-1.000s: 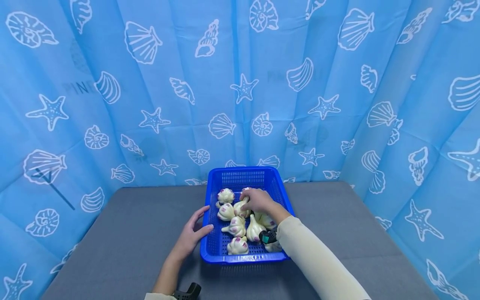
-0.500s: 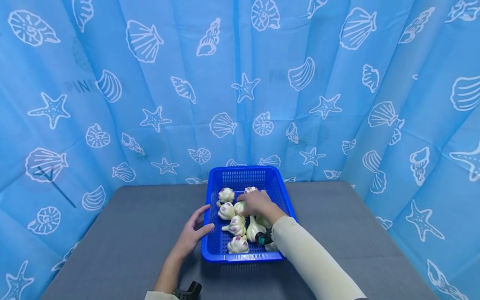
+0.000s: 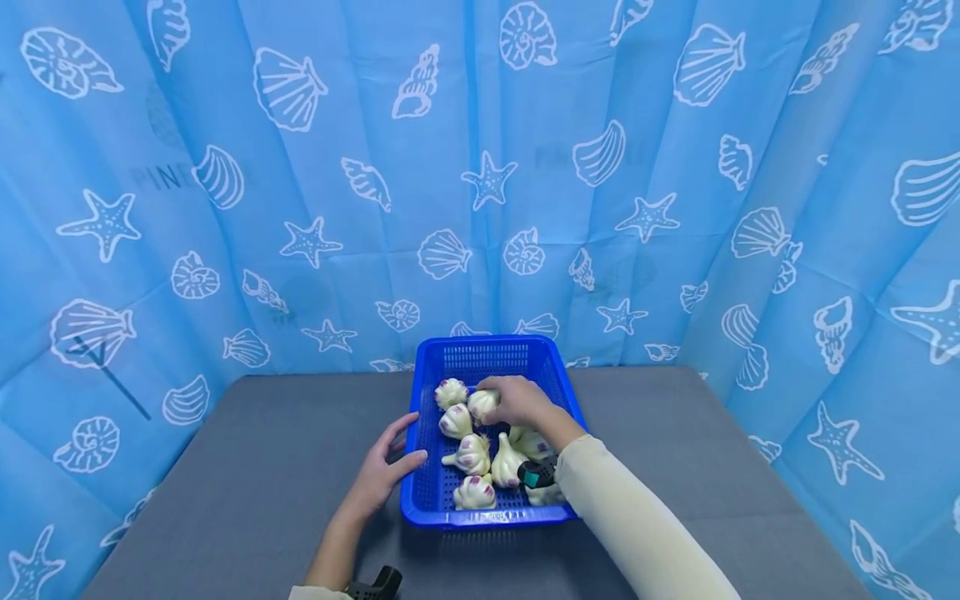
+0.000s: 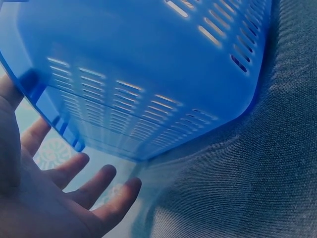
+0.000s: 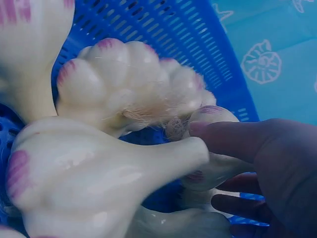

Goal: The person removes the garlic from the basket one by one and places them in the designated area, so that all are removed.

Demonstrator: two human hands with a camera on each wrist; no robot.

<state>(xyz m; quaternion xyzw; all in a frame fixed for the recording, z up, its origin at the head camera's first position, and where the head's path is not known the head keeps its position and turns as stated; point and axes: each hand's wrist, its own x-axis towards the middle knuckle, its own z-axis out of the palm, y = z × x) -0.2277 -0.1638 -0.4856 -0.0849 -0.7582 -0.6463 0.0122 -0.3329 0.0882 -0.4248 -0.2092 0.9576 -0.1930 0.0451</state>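
Note:
A blue plastic basket (image 3: 487, 517) holds several white garlic bulbs with purple marks. My left hand (image 3: 378, 471) rests at the basket's left rim, thumb and index finger touching it; in the left wrist view the other fingers (image 4: 101, 183) spread loosely outside the wall. My right hand (image 3: 517, 400) reaches into the far part of the basket and grips a garlic bulb (image 3: 483, 406) between thumb and fingers. In the right wrist view the thumb lies on the held bulb (image 5: 215, 171), partly hidden behind the stem of a nearer garlic bulb (image 5: 84, 173).
The basket stands on a grey cloth-covered table (image 3: 285, 467). A blue curtain (image 3: 375, 208) with white shell prints hangs behind and on both sides. More garlic bulbs (image 3: 474, 454) lie in the basket's left and near parts, and some sit under the right forearm.
My right hand has shifted within the basket's far part, and the garlic bulb at its fingertips has moved slightly toward the back. The left hand stays at the rim.

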